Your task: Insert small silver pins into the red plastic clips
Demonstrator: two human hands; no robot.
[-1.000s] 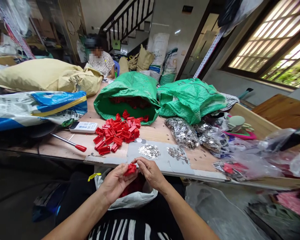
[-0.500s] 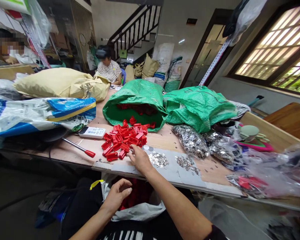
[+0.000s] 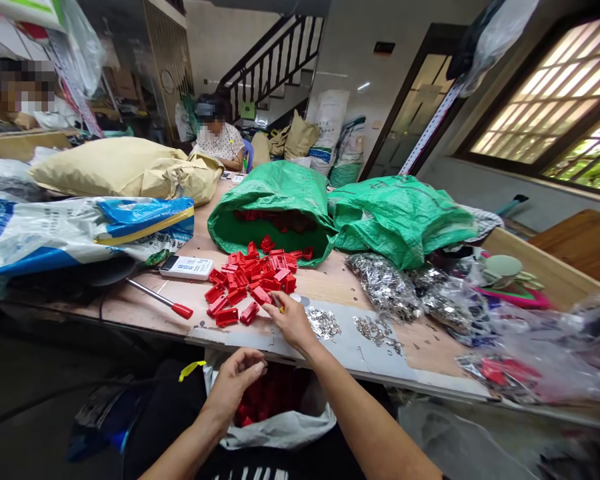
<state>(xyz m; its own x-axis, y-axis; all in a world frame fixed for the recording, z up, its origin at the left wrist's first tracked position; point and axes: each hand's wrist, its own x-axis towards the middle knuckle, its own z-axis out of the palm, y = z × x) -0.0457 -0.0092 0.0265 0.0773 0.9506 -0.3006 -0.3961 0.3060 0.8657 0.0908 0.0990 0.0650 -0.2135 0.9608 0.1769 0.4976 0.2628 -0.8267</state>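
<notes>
- Bench point(image 3: 325, 280): carries the load; its near edge runs just beyond the person's lap.
- Green bag point(image 3: 280, 180): lies back from that edge, mouth facing forward, red pieces inside.
- White bag point(image 3: 280, 433): open below the near edge (more red pieces show in it).
- Grey sheet point(image 3: 370, 357): along the near edge, right of the pile, bearing two silver heaps point(image 3: 324, 323).
- Pile point(image 3: 253, 273): red pieces between the green bag's mouth and the near edge.
- Left hand point(image 3: 237, 373): over the white bag, loosely curled, thumb apart from the palm, nothing seen in it.
- Right hand point(image 3: 293, 320): past the near edge, fingers bent at the pile's right front; whether they pinch anything I cannot tell.
- Red piece point(image 3: 261, 295): at the pile's front, by the right fingertips. The step looks like picking one piece; the next move seems to call for a sure thumb-and-finger pinch.
- Since a second ago: the hands, then together around a red piece, are apart; against half a second ago, the right fingers sit slightly further right.
</notes>
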